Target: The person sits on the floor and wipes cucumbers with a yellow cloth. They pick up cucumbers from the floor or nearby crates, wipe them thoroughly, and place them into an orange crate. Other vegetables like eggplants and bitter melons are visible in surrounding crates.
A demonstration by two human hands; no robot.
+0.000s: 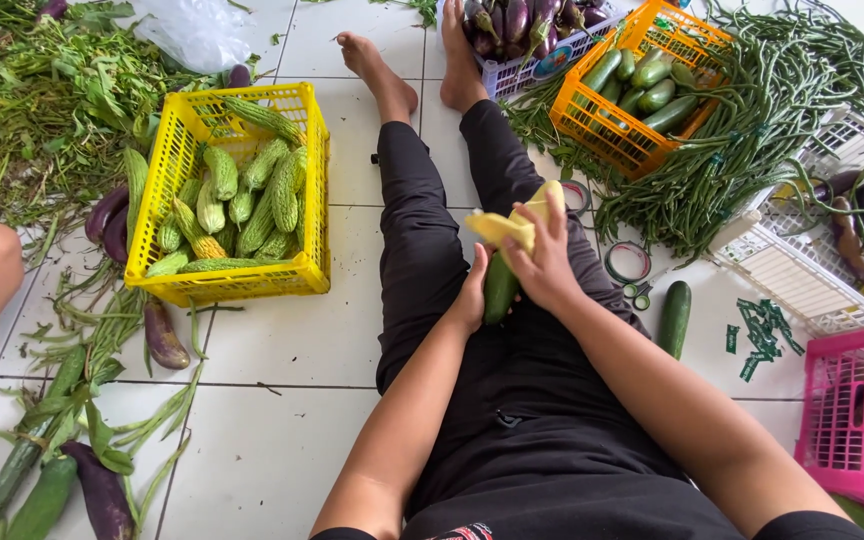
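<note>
You are seated on the white tiled floor (282, 420) with legs stretched ahead, and both hands meet over your lap. Your left hand (472, 296) is closed from the side around the lower part of a green cucumber (499, 288), its fingers hidden behind the fruit. Your right hand (544, 262) is folded over the cucumber's upper end, where it presses a piece of yellow wrapping (515, 222) against the fruit; the wrapping sticks out past the fingertips, away from you. The cucumber is thus held between the two hands, tilted slightly, resting above your thigh. Just to the right of the right hand, a second cucumber (674, 316) lies loose on the tiles, and near it sit rolls of tape (628, 262) and small green scissors (638, 293). Farther beyond that hand stands an orange basket (607, 125) holding more cucumbers, flanked by a heap of long beans (752, 140). Well off to the left of the left hand is a yellow crate (227, 280) filled with bitter gourds, with eggplants (164, 338) scattered beside it. A pink crate (837, 420) stands by your right elbow.
</note>
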